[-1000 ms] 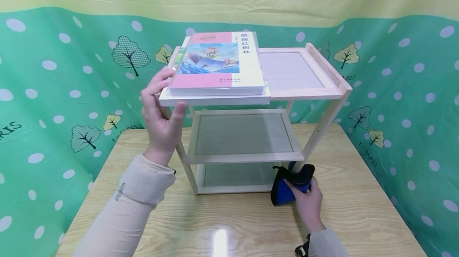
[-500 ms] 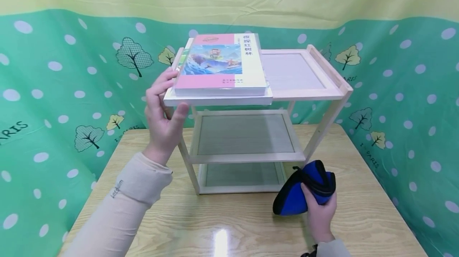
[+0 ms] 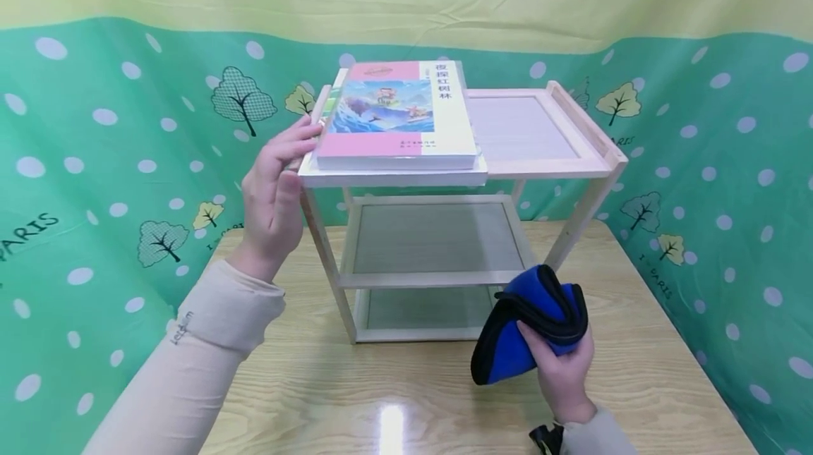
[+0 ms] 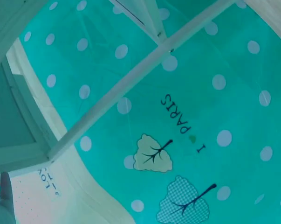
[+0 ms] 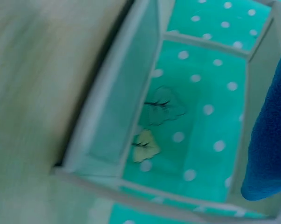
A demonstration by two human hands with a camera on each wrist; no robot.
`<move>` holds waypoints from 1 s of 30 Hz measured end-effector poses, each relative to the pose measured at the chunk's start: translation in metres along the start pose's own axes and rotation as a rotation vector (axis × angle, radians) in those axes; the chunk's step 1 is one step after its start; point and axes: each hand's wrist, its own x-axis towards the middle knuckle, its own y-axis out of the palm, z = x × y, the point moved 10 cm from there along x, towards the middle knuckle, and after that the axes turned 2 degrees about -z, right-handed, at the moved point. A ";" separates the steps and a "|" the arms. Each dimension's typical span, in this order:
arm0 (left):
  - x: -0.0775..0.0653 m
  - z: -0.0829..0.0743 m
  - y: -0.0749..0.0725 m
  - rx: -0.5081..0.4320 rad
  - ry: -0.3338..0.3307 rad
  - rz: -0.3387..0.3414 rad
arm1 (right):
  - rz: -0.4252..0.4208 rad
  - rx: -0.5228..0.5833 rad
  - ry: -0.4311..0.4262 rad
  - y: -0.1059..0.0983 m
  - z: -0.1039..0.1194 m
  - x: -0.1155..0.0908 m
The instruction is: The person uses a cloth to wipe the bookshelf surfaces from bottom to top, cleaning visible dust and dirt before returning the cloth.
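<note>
A three-tier pale wooden shelf (image 3: 438, 278) stands on the table. On its top left lies a pink and cream book (image 3: 396, 109) over a larger white-edged book (image 3: 394, 178). My left hand (image 3: 269, 204) is at the shelf's top left edge, fingers extended and fingertips against the side of the books. Its thumb lies upright, apart from the books. In front of the shelf's right leg, my right hand (image 3: 565, 374) grips a folded blue cloth (image 3: 511, 353) with black edging, raised over the table. In the right wrist view the blue cloth (image 5: 270, 135) fills the right edge.
The wood-grain table (image 3: 305, 398) spreads around the shelf's feet. A green and yellow patterned curtain (image 3: 95, 159) hangs behind and at both sides. The shelf's slim post (image 4: 117, 88) crosses the left wrist view.
My right hand has drawn the cloth away from the shelf's right leg and lifted it. My left thumb has come off the books' front edge and the hand has shifted slightly left.
</note>
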 end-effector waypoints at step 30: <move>0.009 0.005 -0.013 -0.063 0.038 -0.072 | 0.375 -0.148 -0.095 0.164 0.014 0.061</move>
